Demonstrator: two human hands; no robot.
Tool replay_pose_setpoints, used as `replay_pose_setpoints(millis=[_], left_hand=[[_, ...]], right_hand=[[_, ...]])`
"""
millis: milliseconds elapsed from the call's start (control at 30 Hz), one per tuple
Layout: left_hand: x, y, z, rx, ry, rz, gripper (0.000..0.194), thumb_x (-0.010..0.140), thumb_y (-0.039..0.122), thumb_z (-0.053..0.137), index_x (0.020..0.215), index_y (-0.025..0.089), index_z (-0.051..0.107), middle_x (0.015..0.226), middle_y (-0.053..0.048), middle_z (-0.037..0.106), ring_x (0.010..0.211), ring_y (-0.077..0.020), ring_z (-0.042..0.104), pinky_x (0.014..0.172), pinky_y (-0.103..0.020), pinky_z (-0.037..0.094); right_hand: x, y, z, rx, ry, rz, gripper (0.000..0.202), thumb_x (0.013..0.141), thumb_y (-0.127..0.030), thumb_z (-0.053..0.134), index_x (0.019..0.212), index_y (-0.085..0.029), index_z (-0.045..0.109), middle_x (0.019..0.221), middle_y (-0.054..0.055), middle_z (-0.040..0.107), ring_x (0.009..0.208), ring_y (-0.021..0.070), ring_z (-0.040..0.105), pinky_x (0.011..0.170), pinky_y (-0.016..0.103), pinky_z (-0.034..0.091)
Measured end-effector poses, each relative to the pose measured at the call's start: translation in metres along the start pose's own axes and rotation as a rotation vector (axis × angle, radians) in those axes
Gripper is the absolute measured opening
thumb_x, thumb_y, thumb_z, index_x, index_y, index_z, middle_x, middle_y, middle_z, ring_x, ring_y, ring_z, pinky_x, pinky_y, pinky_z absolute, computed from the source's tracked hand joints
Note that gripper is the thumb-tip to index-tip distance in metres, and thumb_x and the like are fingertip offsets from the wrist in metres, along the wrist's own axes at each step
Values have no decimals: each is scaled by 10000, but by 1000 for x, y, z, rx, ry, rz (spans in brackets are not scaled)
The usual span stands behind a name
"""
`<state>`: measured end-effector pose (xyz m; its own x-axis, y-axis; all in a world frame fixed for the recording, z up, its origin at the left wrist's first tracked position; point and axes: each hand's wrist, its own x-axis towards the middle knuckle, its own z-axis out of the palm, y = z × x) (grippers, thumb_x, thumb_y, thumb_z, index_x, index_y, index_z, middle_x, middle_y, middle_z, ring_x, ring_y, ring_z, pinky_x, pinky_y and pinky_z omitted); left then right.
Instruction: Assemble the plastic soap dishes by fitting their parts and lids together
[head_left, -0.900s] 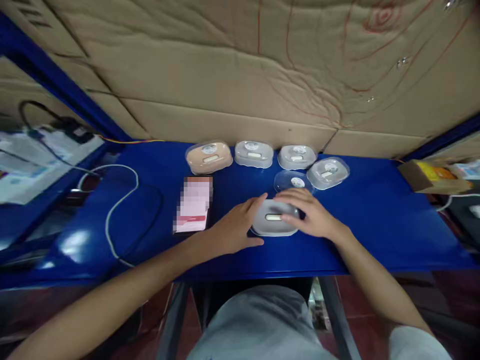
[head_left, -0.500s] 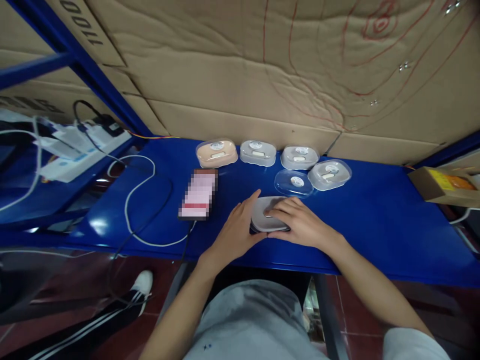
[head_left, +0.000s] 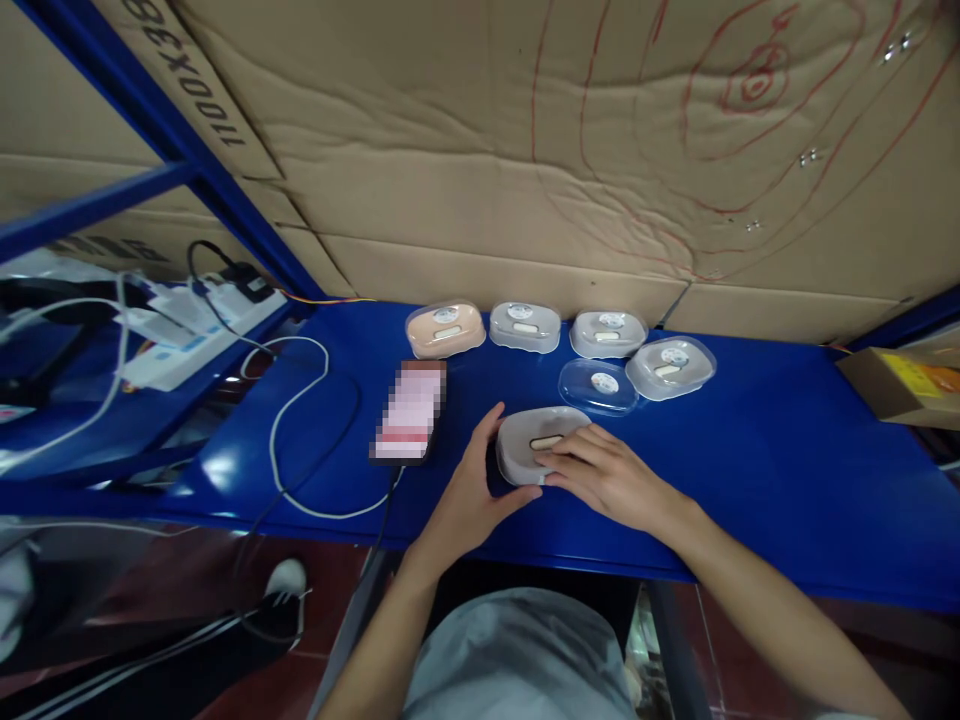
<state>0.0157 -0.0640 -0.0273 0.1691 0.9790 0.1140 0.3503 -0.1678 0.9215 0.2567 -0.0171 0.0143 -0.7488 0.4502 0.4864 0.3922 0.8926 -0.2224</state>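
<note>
A grey oval plastic box [head_left: 517, 432] with a cream oblong piece [head_left: 546, 442] on its top lies on the blue table before me. My left hand [head_left: 469, 490] curves around its left end, fingertips at the far left edge and thumb along the near edge. My right hand [head_left: 611, 475] covers the right end, its bent fingers resting on the top beside the cream piece and the thumb low at the near side. Just beyond lies a loose clear lid [head_left: 589, 390] with a round white sticker. What is under the right palm is hidden.
Behind stand a peach box [head_left: 435, 345] and several grey ones [head_left: 517, 342] under clear lids. A phone [head_left: 411, 410] with a blurred screen and cables lies left. A power strip [head_left: 180, 350] is far left, an open carton [head_left: 892, 385] far right. Another person's shoe [head_left: 286, 578] shows below.
The right fingers have shifted toward the near edge, so more of the box top and the cream piece shows. The left hand has opened slightly around the box's end. My view has tilted a little.
</note>
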Motion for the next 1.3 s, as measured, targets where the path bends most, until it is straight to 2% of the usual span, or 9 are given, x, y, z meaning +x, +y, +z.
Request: replay_pose_setpoints(millis=[167, 433, 500, 600, 667, 733, 967, 1100, 1300], left_hand=[[3, 2, -5, -125, -30, -45, 1108, 838, 466, 888, 1674, 344, 172, 1577, -149, 497, 1477, -342, 496, 1242, -565, 364], [2, 3, 7, -561, 85, -106, 1103, 713, 359, 976, 1564, 358, 273, 1459, -108, 549, 1407, -312, 556, 1241, -552, 347], [0, 5, 11, -665, 103, -101, 1049, 707, 354, 978, 1513, 374, 308, 1461, -93, 539, 1385, -302, 584, 1218, -533, 392], [-5, 8, 13, -698, 130, -61, 1008, 698, 346, 986, 1465, 389, 334, 1505, -85, 515, 1383, -297, 598, 1192, -513, 443], [-8, 9, 12, -663, 126, -37, 993, 710, 348, 982, 1460, 390, 332, 1540, -91, 504, 1401, -297, 590, 1192, -512, 455], [-10, 10, 9, -608, 94, -32, 975, 736, 383, 966, 1466, 385, 320, 1570, -106, 496, 1418, -301, 583, 1193, -518, 462], [-20, 10, 1, -458, 54, -100, 975, 825, 416, 891, 1537, 395, 225, 1641, -139, 441, 1393, -307, 618, 1143, -520, 532], [-35, 4, -5, -269, 28, -88, 927, 865, 363, 857, 1576, 367, 263, 1644, -129, 449, 1493, -325, 522, 1239, -564, 428], [-53, 9, -18, 296, -190, -9, 857, 933, 202, 745, 1633, 388, 288, 1706, -82, 425, 1622, -352, 315, 1312, -670, 251]], right_hand=[[4, -3, 3, 60, 126, -12, 257, 1063, -246, 634, 1316, -216, 674, 1132, 93, 783, 1007, 236, 740, 863, 411, 623], [-3, -7, 15, 2, 243, -15, 331, 1038, -190, 641, 1365, -241, 640, 1027, 73, 758, 918, 220, 720, 810, 382, 584], [-4, -4, 16, 24, 219, 16, 362, 1031, -312, 675, 1383, -251, 623, 1114, 98, 747, 1024, 259, 724, 886, 435, 585], [-4, 3, 14, 97, 76, 147, 763, 937, -593, 741, 1558, -237, 476, 1494, 201, 592, 1413, 391, 563, 1108, 591, 506], [-3, 7, 12, 178, -57, 224, 962, 905, -643, 752, 1663, -244, 314, 1646, 214, 450, 1526, 401, 449, 1182, 607, 455], [-4, 9, 12, 258, -117, 247, 992, 912, -613, 760, 1688, -267, 249, 1658, 198, 448, 1528, 372, 457, 1203, 579, 448], [-7, 9, 17, 346, 4, 249, 861, 932, -650, 715, 1622, -250, 392, 1601, 202, 498, 1505, 372, 477, 1210, 559, 442], [-3, 18, 10, 226, 77, 333, 772, 978, -611, 664, 1617, -269, 398, 1628, 186, 466, 1527, 379, 443, 1220, 580, 422], [33, 36, 17, -78, -138, 303, 718, 949, -565, 717, 1546, -228, 503, 1630, 208, 473, 1477, 434, 474, 1170, 659, 423]])
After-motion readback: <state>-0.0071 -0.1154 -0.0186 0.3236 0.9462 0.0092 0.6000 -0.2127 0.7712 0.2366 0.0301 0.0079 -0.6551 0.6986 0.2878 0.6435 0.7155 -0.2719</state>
